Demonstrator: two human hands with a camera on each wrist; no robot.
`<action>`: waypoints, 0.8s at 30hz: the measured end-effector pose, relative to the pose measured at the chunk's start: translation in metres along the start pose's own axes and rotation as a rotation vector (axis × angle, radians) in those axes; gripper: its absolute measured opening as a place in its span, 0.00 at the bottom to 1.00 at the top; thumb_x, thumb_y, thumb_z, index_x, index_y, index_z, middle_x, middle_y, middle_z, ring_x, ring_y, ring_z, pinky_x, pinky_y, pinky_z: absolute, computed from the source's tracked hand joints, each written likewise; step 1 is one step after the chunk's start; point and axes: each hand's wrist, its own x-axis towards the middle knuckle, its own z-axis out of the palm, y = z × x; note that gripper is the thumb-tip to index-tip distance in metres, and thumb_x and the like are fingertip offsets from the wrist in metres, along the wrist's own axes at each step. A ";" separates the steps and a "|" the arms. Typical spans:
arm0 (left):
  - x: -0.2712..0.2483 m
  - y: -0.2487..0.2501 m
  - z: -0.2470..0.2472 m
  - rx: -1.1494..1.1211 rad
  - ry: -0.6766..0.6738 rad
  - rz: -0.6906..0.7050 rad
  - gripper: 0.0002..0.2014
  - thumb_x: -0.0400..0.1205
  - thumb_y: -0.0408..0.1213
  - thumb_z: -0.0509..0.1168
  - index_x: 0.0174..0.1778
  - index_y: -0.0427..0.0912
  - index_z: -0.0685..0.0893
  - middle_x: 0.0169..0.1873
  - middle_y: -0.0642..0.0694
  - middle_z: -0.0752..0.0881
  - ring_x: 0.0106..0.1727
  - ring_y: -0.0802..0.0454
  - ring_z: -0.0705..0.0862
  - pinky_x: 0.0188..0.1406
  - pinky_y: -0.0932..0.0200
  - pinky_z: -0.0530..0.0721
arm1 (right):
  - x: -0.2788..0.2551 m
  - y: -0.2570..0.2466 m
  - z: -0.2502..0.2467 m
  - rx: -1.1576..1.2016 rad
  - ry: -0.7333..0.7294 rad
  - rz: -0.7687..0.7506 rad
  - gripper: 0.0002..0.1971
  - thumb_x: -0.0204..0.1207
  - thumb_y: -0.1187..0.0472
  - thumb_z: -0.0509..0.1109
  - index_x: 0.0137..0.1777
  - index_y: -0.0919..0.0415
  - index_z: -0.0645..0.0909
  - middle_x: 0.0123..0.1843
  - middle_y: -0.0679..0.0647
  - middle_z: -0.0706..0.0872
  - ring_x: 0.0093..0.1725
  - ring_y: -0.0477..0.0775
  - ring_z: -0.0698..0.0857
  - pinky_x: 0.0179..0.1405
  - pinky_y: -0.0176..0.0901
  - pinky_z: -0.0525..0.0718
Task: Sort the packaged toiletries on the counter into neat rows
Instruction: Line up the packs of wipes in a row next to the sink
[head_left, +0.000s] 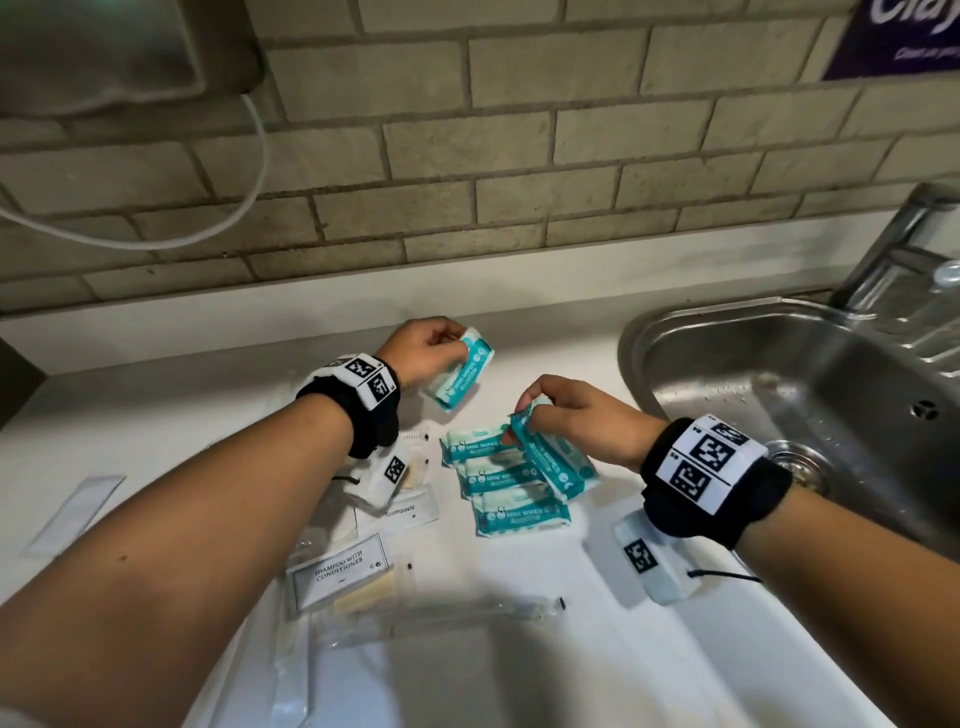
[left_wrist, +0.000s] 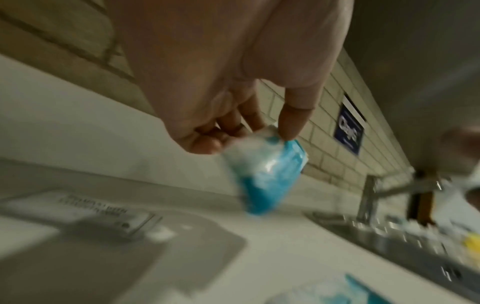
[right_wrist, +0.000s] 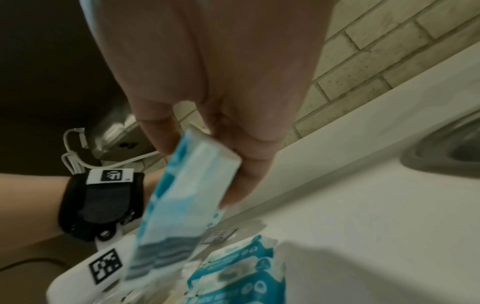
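Observation:
My left hand (head_left: 441, 345) pinches one teal mini wipes pack (head_left: 460, 376) by its end, lifted over the back of the white counter (head_left: 519, 649); the left wrist view shows that pack (left_wrist: 270, 174) hanging from thumb and fingers (left_wrist: 293, 123). My right hand (head_left: 540, 410) grips a second wipes pack (head_left: 553, 460), tilted above three wipes packs (head_left: 511, 480) that lie overlapping on the counter. In the right wrist view the held pack (right_wrist: 187, 195) hangs between thumb and fingers over those lying packs (right_wrist: 241, 273).
A shampoo with conditioner sachet (head_left: 340, 569), a toothpaste sachet (head_left: 402, 512) and several clear packets (head_left: 441, 613) lie at front left. A white strip (head_left: 78, 512) sits far left. The steel sink (head_left: 810, 395) and tap (head_left: 893, 249) are at right, brick wall behind.

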 end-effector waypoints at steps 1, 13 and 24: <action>0.001 0.004 0.002 0.080 -0.037 0.012 0.12 0.82 0.31 0.65 0.61 0.42 0.85 0.50 0.45 0.86 0.50 0.51 0.83 0.42 0.63 0.80 | 0.000 -0.001 0.000 -0.030 -0.006 -0.001 0.06 0.81 0.70 0.62 0.46 0.58 0.75 0.51 0.64 0.90 0.47 0.63 0.88 0.57 0.56 0.84; 0.007 0.007 0.044 0.634 -0.364 0.010 0.16 0.83 0.41 0.67 0.66 0.41 0.81 0.64 0.43 0.85 0.65 0.45 0.83 0.60 0.60 0.77 | -0.036 0.026 0.014 -0.397 -0.114 0.195 0.12 0.73 0.68 0.71 0.55 0.59 0.78 0.50 0.56 0.83 0.34 0.47 0.80 0.33 0.36 0.82; -0.053 -0.001 0.037 0.925 -0.571 0.109 0.66 0.56 0.68 0.79 0.85 0.63 0.44 0.86 0.49 0.50 0.87 0.43 0.48 0.84 0.42 0.51 | -0.035 0.002 -0.001 -0.466 -0.089 0.068 0.09 0.69 0.69 0.76 0.47 0.58 0.83 0.40 0.52 0.87 0.34 0.45 0.82 0.38 0.36 0.80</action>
